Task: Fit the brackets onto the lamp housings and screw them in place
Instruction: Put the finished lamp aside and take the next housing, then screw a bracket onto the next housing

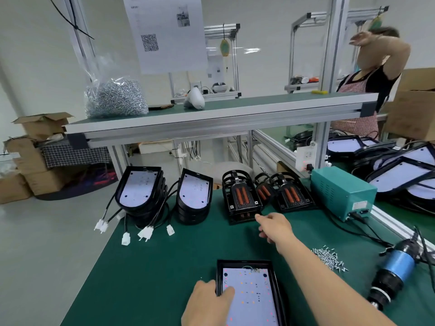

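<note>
At 6 o'clock on the green surface point(146, 267), the left hand point(207, 300) grips the left rim of a flat black-framed lamp housing with a white LED panel point(254, 290), with the thumb on the panel. At 3 o'clock lies a heap of small silver screws point(329, 258). Toward 12 o'clock the right hand point(274, 228), loosely extended and holding nothing, is just beside a stack of black ribbed brackets with orange rods point(241, 196).
</note>
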A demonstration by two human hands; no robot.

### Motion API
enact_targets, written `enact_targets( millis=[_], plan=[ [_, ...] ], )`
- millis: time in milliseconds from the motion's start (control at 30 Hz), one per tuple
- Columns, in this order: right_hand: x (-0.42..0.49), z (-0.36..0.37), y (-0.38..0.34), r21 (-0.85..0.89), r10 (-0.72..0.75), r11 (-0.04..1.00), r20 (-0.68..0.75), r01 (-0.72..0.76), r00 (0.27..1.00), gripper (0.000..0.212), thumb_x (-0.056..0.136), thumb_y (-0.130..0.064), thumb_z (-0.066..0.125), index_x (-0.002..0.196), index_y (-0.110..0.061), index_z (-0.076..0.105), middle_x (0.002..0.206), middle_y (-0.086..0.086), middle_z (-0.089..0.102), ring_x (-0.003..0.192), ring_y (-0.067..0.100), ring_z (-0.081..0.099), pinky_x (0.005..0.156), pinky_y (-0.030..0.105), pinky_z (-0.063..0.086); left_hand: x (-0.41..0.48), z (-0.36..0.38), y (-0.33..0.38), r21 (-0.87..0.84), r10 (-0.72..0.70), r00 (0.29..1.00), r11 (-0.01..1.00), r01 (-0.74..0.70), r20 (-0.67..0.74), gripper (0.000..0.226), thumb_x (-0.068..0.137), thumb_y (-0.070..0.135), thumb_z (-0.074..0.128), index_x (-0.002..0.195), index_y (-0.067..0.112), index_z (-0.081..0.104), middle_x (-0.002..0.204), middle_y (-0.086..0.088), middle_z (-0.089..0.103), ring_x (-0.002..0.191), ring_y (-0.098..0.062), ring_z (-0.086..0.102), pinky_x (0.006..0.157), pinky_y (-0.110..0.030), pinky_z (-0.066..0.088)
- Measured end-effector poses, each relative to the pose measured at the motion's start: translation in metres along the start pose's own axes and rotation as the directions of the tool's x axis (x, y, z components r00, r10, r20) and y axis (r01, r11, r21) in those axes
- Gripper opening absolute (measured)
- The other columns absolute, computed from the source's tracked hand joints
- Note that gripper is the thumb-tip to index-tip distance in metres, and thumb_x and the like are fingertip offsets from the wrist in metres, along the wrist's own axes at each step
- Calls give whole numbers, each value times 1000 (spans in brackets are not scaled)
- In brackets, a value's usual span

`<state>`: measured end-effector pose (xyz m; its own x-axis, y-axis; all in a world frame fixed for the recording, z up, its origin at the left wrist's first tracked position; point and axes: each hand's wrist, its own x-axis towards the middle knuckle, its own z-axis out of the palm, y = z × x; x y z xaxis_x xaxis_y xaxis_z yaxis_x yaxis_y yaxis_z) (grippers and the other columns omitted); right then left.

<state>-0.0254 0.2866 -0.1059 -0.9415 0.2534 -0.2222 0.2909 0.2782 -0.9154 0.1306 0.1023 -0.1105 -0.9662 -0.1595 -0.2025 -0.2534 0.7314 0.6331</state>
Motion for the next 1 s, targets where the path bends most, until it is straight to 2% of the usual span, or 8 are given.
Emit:
enact_targets(
  millis=[100,233,367,500,667,767,867,1000],
  plan=[
    [25,14,-10,204,142,967,57,-151,988,32,97,-31,66,105,0,61,81,13,68,49,17,63,42,22,38,2,-1,-2,5,9,1000,1000,-9,-4,34,96,47,51,79,18,46,96,1,42,86,-14,50,70,-18,39],
    [41,34,-19,410,221,872,156,-267,963,27,92,-26,75,98,-3,63,87,14,65,52,16,61,33,16,32,5,-1,-3,21,27,999,999,-26,-25,32,95,49,51,88,18,53,104,-1,44,90,-13,51,81,-17,41],
    [40,55,-28,415,201,872,179,-259,963,32,84,-21,83,100,-3,62,80,18,67,40,12,61,29,14,28,5,-3,-1,39,46,999,998,-46,-9,28,97,49,50,92,21,53,119,-3,49,94,-12,50,85,-17,41],
    [39,73,-36,407,197,880,160,-246,967,40,80,-20,87,106,-1,65,100,22,74,30,7,55,29,13,29,8,-7,0,67,45,999,997,-47,21,25,98,49,48,88,26,47,111,-4,44,102,-13,54,85,-15,40],
    [40,87,-38,452,226,849,161,-275,961,28,86,-15,79,104,3,67,102,22,75,30,8,54,31,13,29,9,-8,1,74,42,998,996,-46,52,19,98,51,46,99,32,46,112,-1,40,123,-12,52,85,-15,36],
    [38,90,-38,473,241,839,123,-271,963,18,92,-11,66,105,2,65,83,16,74,36,12,60,34,16,32,7,-8,2,57,30,998,998,-34,58,19,97,51,47,87,35,44,107,2,38,114,-11,55,78,-17,34],
    [36,85,-39,445,254,857,80,-262,964,18,96,-15,52,102,-1,62,61,12,70,42,19,64,38,20,35,4,-6,1,61,24,998,998,-28,53,32,96,51,49,73,32,39,97,6,38,93,-11,51,74,-19,34],
    [31,76,-39,319,228,922,10,-220,973,24,98,-19,46,106,-2,61,43,7,63,53,25,66,41,26,37,3,-6,0,14,26,998,1000,-27,49,32,94,51,51,72,29,43,108,1,44,88,-13,53,76,-22,40]
  ],
)
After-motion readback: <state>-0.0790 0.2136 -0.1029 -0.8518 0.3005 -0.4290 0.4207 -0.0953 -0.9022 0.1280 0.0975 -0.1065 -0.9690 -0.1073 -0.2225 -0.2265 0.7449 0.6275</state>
